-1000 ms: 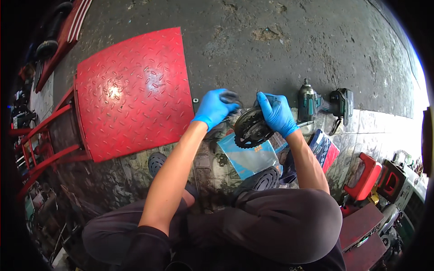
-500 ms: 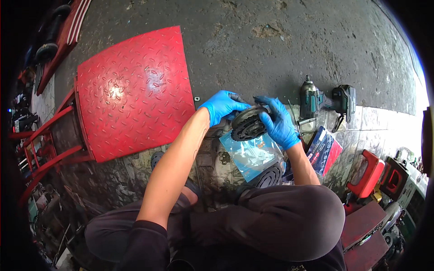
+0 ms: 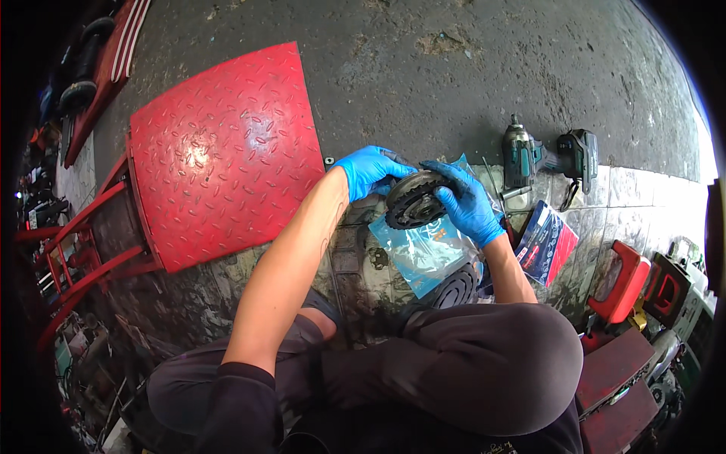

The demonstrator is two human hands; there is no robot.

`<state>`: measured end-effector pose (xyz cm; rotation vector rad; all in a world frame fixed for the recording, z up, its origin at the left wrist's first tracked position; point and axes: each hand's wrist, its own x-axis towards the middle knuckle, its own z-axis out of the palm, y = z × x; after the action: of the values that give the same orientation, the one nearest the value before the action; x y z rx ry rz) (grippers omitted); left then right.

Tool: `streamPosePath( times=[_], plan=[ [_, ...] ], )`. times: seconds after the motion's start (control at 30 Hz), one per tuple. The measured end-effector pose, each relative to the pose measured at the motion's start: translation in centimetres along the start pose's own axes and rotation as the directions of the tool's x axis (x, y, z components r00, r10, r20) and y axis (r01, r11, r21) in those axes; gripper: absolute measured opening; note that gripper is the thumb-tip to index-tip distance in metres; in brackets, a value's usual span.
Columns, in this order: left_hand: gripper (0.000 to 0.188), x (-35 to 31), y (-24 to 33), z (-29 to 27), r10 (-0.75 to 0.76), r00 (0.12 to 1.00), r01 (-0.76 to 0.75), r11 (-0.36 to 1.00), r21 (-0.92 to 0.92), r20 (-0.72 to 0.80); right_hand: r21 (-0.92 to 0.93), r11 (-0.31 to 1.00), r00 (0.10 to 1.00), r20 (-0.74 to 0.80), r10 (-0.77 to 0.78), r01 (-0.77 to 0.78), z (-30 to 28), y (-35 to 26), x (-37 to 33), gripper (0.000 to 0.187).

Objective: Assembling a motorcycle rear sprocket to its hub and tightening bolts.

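Observation:
Between my two blue-gloved hands is a dark, round metal part (image 3: pixel 413 206) with a toothed rim, tilted so that its recessed face shows. My right hand (image 3: pixel 470 209) grips its right side, thumb on the face and fingers over the back. At its upper left edge, the fingers of my left hand (image 3: pixel 370 171) curl behind the part, their tips hidden. Below it lies a clear and blue plastic bag (image 3: pixel 429 256) on the tiles. The part's exact kind does not show clearly.
A red tread-plate ramp (image 3: pixel 227 155) stands at left. A cordless impact wrench (image 3: pixel 546 160) lies at right. Near my right forearm is a blue-and-red package (image 3: pixel 546 244). A red handle-shaped piece (image 3: pixel 620 282) and dark red boxes (image 3: pixel 616 371) sit at lower right.
The round part has tipped slightly, so its toothed rim and face show at a different angle. Both hands stay at it, and the whole view has shifted a little.

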<state>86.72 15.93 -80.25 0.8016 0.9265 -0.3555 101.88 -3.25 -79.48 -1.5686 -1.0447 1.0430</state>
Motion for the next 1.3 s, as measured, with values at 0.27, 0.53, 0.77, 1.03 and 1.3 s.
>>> streamPosePath(
  times=[0.27, 0.53, 0.77, 1.03, 1.3],
  plan=[
    [0.017, -0.9, -0.1, 1.2, 0.000, 0.997, -0.005, 0.999, -0.054, -0.079, -0.027, 1.000, 1.000, -0.008, 0.013, -0.013, 0.0, -0.2, 0.0, 0.047],
    [0.022, -4.0, 1.2, 2.9, 0.085, 0.990, -0.070, 0.989, 0.128, -0.111, -0.574, 0.811, 0.871, -0.336, -0.358, 0.112, 0.8, -2.9, -1.1, 0.040],
    [0.029, -5.2, 0.1, 2.5, 0.214, 0.970, -0.240, 0.896, 0.374, 0.112, -0.592, 0.804, 0.938, -0.244, -0.248, 0.058, 3.0, -3.8, -3.0, 0.031],
    [0.025, -4.2, -2.8, 2.0, 0.232, 0.973, -0.233, 0.970, -0.069, -0.023, -0.555, 0.829, 0.922, -0.283, -0.264, 0.067, 2.7, -5.3, -1.7, 0.020],
    [0.021, -4.3, -3.4, 1.9, 0.135, 0.988, -0.148, 0.971, -0.186, -0.081, -0.705, 0.709, 0.981, -0.134, -0.138, 0.003, 2.0, -6.0, -0.6, 0.019]
  ],
)
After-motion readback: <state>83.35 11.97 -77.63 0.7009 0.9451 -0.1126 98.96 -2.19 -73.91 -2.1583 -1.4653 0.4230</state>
